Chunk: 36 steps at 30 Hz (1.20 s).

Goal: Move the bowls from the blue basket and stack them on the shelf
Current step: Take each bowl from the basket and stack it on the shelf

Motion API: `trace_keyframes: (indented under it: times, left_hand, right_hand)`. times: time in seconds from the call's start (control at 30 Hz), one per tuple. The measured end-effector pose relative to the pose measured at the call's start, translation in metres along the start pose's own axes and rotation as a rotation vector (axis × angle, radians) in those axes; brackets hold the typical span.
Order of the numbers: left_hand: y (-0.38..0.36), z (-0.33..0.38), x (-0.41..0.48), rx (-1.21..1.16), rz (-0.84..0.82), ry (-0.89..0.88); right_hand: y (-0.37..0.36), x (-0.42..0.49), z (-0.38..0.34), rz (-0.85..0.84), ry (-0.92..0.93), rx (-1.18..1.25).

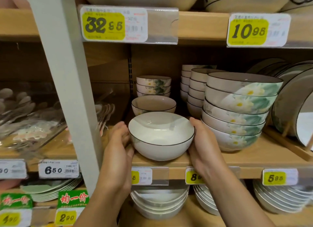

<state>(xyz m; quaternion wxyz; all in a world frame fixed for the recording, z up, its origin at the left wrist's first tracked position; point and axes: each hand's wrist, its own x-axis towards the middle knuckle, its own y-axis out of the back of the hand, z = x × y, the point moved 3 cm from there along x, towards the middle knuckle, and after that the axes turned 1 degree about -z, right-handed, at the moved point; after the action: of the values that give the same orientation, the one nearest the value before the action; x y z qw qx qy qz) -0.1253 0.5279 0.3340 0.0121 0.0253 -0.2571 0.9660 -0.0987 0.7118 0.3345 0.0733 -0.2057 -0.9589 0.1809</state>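
Bowl at shelf edge | left hand fingers curled round it | right hand likewise

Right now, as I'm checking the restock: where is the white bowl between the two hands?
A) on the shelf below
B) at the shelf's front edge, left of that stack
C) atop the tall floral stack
B: the white bowl is at the front edge of the shelf, left of the tall floral stack.
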Motion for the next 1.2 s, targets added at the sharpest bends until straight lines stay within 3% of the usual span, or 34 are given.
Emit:
trace_keyframes:
  times: [0.1, 0.23, 0.5, 0.6, 0.67, 0.87, 0.93, 1.07, 1.2]
  left_hand:
    - [-0.009, 0.013, 0.006, -0.002, 0.014, 0.005]
    - [-0.024, 0.01, 0.002, 0.061, -0.106, 0.042]
    - [0.001, 0.002, -0.007, 0.006, 0.039, -0.104]
    - [-0.004, 0.001, 0.001, 0.022, -0.045, -0.067]
    - [-0.008, -0.006, 0.0, 0.039, -0.13, -0.031]
    - [0.002, -0.009, -0.006, 0.012, -0.059, -0.065]
    - [0.004, -0.002, -0.002, 0.024, -0.025, -0.103]
    - [-0.004, -0.004, 0.001, 0.087, -0.118, -0.057]
    - [0.0, -0.01, -0.005, 0.057, -0.122, -0.047]
  right_hand:
    - [-0.001, -0.009, 0.011, -0.004, 0.042, 0.018]
    - [-0.012, -0.017, 0.015, -0.045, 0.074, -0.174]
    - [0.0, 0.0, 0.008, -0.023, -0.032, 0.071]
    - [0.0, -0.011, 0.014, -0.156, 0.037, -0.093]
    - [-0.003, -0.012, 0.015, -0.158, 0.03, -0.192]
    - [0.0, -0.006, 0.006, -0.119, -0.026, 0.048]
    - [0.008, -0.011, 0.01, -0.108, 0.023, 0.029]
    - [-0.002, -0.015, 0.013, -0.176, 0.047, -0.145]
    - [-0.007, -0.011, 0.005, -0.247, 0.014, -0.047]
